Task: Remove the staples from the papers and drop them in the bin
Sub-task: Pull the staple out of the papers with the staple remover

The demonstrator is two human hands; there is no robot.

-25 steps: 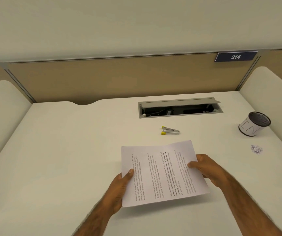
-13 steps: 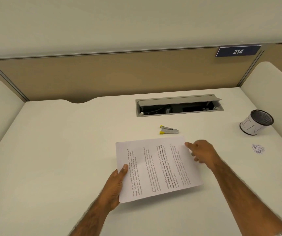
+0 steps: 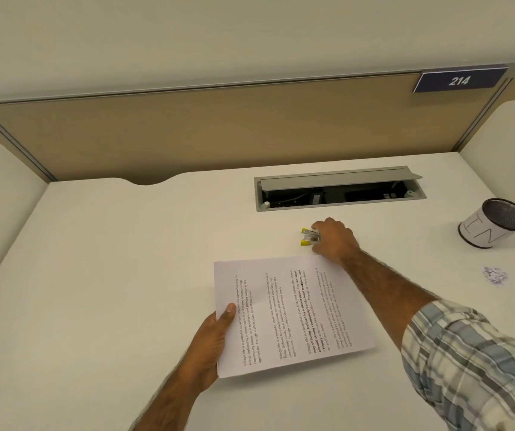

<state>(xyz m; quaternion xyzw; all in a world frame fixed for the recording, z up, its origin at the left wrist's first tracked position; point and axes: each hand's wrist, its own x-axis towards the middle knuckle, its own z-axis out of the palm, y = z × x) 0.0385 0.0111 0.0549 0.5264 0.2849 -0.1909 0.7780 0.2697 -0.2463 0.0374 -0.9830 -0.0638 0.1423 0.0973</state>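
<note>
Papers (image 3: 290, 315), one sheaf, gripped by left hand (image 3: 211, 342), right hand (image 3: 335, 241) fingers grasping one staple remover (image 3: 309, 237), one bin (image 3: 483, 236)

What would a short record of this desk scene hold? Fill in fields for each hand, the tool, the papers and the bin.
Left hand: grips the papers at their left edge, thumb on top
Right hand: fingers curled round the staple remover
Staple remover: on the desk, just beyond the papers
Papers: printed side up, over the desk
Bin: upright mesh cup at the desk's right side, apart from both hands
</note>
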